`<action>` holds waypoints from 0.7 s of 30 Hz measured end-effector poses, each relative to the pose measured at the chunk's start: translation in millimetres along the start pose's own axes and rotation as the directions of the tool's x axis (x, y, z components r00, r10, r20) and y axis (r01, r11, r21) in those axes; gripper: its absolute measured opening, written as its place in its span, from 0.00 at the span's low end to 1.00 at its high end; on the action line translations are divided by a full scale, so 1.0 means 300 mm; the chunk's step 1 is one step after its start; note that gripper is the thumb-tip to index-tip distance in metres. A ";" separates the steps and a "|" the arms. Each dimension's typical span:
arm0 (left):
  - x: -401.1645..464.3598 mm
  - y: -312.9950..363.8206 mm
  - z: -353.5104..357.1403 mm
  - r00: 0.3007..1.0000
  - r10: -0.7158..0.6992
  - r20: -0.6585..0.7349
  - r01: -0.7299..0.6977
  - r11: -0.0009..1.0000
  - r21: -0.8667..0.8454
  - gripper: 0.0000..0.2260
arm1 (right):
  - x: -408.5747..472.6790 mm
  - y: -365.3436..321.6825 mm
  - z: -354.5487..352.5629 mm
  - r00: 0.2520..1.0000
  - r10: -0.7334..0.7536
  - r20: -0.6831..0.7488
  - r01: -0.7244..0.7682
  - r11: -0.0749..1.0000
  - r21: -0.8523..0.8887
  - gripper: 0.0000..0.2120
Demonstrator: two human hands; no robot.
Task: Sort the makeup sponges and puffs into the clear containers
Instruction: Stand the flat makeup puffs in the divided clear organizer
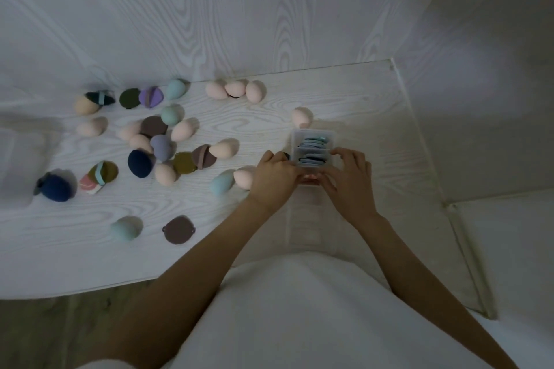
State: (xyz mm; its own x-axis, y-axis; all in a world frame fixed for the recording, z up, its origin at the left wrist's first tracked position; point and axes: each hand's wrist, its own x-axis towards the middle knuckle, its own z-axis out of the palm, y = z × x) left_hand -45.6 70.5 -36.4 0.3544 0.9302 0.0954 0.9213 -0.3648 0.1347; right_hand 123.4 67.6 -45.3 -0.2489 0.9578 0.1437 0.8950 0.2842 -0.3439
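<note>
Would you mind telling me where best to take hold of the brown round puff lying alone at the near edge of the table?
Probably pinch the brown puff across its rim from above: it lies flat on the table, apart from the teal sponge, with little height for a side grip.

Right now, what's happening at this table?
A person is sorting makeup sponges and puffs. Both hands are at the clear container, which already holds a row of bluish puffs. The left hand seems to pinch a dark puff at the container's left wall; the right hand curls over its near right side. Most pieces lie loose on the table, such as a brown puff.
</note>
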 end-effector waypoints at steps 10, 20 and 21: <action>-0.005 0.037 0.017 0.990 -0.143 0.006 0.143 0.989 0.037 0.04 | 0.087 0.032 -0.003 0.939 -0.318 0.131 0.333 0.936 -0.116 0.11; -0.102 0.013 -0.055 0.966 -0.233 -0.113 0.187 0.928 -0.322 0.12 | 0.078 0.034 -0.037 0.944 -0.305 0.127 0.319 0.942 -0.103 0.08; -0.131 -0.005 -0.061 0.951 -0.282 -0.127 0.219 0.904 -0.366 0.09 | 0.075 0.032 -0.047 0.949 -0.301 0.096 0.309 0.947 -0.091 0.10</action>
State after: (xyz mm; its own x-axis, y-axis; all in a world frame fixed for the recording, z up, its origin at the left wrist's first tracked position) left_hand -63.8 33.7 -22.3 0.0567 0.9824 0.1781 0.8521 -0.1406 0.5041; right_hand 131.6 91.4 -32.2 -0.5411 0.8273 0.1508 0.8038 0.5615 -0.1965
